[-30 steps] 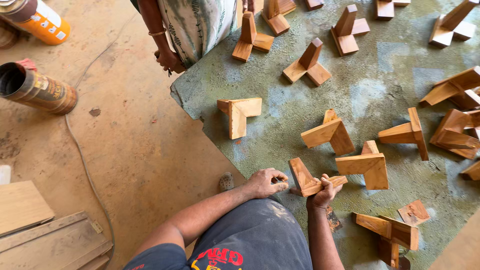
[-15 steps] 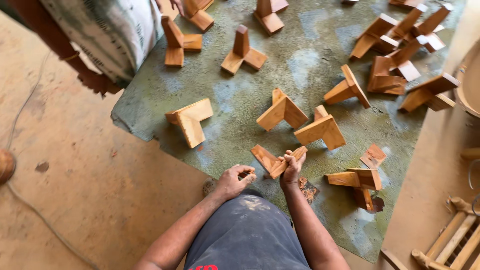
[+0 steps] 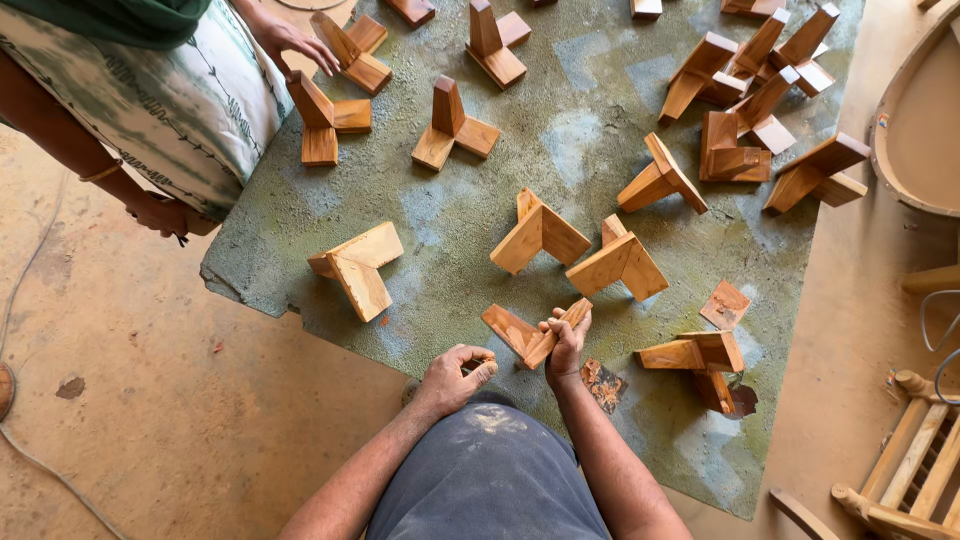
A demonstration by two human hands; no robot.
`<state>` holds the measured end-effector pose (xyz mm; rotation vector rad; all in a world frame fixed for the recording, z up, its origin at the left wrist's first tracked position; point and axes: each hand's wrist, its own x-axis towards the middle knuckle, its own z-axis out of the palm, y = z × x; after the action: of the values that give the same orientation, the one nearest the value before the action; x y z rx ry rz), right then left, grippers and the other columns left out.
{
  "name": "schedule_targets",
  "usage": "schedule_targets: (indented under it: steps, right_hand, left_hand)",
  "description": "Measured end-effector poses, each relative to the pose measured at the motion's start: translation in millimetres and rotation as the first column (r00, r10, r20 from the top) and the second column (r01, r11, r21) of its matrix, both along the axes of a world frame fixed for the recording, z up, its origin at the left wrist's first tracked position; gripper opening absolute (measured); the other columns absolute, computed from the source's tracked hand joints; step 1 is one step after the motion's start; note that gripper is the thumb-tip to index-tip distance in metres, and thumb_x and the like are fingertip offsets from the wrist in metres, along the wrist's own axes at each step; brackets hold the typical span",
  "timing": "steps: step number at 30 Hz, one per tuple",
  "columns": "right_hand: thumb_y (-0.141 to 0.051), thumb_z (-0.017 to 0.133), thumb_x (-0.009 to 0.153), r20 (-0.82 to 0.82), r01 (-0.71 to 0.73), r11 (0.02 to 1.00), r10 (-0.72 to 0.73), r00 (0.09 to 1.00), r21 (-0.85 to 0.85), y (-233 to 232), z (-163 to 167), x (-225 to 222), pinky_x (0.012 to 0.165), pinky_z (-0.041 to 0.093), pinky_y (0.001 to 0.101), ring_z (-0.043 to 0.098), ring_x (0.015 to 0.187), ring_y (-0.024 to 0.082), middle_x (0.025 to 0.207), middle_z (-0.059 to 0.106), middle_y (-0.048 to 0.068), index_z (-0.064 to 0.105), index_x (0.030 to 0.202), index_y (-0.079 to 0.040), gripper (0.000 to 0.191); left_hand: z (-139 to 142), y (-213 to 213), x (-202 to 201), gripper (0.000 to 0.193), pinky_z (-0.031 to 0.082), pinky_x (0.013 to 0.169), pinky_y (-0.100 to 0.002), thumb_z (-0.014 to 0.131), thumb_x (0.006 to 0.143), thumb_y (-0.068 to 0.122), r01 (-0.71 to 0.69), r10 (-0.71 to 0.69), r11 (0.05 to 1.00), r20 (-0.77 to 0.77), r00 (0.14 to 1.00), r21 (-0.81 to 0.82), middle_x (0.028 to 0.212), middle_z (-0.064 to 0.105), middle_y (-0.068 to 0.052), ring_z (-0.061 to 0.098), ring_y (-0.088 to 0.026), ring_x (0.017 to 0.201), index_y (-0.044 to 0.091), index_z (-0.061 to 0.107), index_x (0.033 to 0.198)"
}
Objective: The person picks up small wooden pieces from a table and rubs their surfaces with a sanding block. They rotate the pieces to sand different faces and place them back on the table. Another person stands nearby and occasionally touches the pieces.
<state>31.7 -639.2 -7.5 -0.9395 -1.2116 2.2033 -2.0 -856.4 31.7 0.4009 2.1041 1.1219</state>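
Ahead of my left hand point(image 3: 455, 376) I see bare mat point(image 3: 440, 230) running forward, open between the lone three-armed wooden piece point(image 3: 357, 268) off to its left and the pair of wooden pieces point(image 3: 580, 250) ahead of my right hand point(image 3: 566, 345). Just right of that hand a stacked wooden piece point(image 3: 700, 358) and a sandpaper square point(image 3: 725, 305) crowd the way. Far forward-left, another person's hand point(image 3: 290, 40) is among more pieces.

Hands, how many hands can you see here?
4. The wearer's left hand and right hand, gripping a wooden piece, are bottom centre. Another person's are upper left: top hand above the mat, lower hand beside it.
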Motion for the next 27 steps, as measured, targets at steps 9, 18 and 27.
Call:
schedule_targets:
  steps: [9, 18, 27]
  right_hand:
    - [-0.002, 0.055, 0.083, -0.036, -0.009, 0.999, 0.007, 0.999, -0.033, -1.0, 4.3, -0.2, 0.08, 0.055, 0.0376, 0.062, 0.084, 0.022, 0.118, 0.051, 0.013, 0.019, 0.158, -0.015, 0.084]
    - [-0.001, 0.054, 0.082, -0.026, -0.013, 1.0, 0.012, 1.0, -0.012, -3.1, 7.8, -1.9, 0.081, 0.055, 0.0382, 0.062, 0.084, 0.022, 0.117, 0.052, 0.013, 0.017, 0.16, -0.017, 0.088]
    - [-0.002, 0.053, 0.083, -0.014, -0.019, 1.0, 0.019, 1.0, -0.001, -3.9, 10.1, -2.5, 0.083, 0.056, 0.0389, 0.063, 0.086, 0.022, 0.118, 0.052, 0.014, 0.014, 0.161, -0.018, 0.089]
  left_hand:
    - [3.5, 3.6, -2.4, 0.04, 0.056, 0.095, -0.033, 0.067, 0.094, 0.049, 0.03, -0.031, 0.999, -0.027, 0.999, -0.028, 0.108, 0.068, -0.002, 0.068, -0.013, 0.104, 0.017, 0.074, 0.116]
    - [-1.7, 2.0, -1.9, 0.04, 0.057, 0.094, -0.033, 0.068, 0.093, 0.05, 0.017, -0.019, 0.999, -0.044, 0.999, -0.035, 0.107, 0.067, -0.002, 0.069, -0.013, 0.101, 0.017, 0.074, 0.116]
    - [-5.3, 2.1, -2.8, 0.038, 0.057, 0.092, -0.033, 0.069, 0.093, 0.047, 0.003, -0.002, 1.0, -0.044, 0.999, 0.013, 0.107, 0.067, -0.002, 0.069, -0.014, 0.101, 0.016, 0.074, 0.114]
